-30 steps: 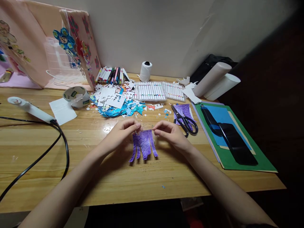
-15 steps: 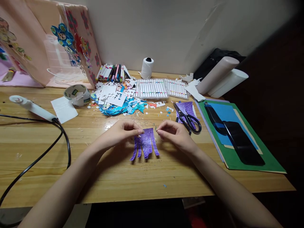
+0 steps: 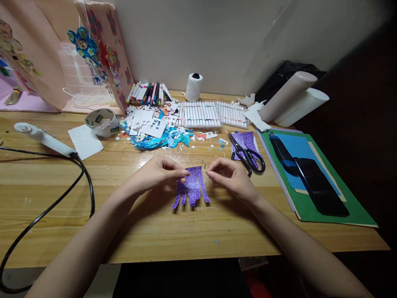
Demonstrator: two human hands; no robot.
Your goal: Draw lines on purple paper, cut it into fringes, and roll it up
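Observation:
My left hand (image 3: 164,173) pinches the upper left of a purple paper piece (image 3: 192,182) between thumb and fingers. Dark wavy lines run over the paper, and its lower part is cut into hanging strips. Just right of the paper, my right hand (image 3: 229,177) has its thumb and index fingertip pressed together, apart from the paper's edge. Whatever may sit in that pinch is too small to make out. Black-handled scissors (image 3: 238,145) lie beyond my right hand, on top of a second purple sheet (image 3: 248,140).
Paper scraps (image 3: 145,124), a roll of tape (image 3: 102,123), loose markers (image 3: 149,94), boxed markers (image 3: 201,114) and a thread spool (image 3: 194,87) line the back. A glue gun (image 3: 46,138) with a black cable is left. A phone (image 3: 321,186) lies on green card (image 3: 347,213), right.
The camera view has shifted slightly, moving everything a little in the picture. Both hands keep nearly the same pose, and the purple paper stays in my left hand.

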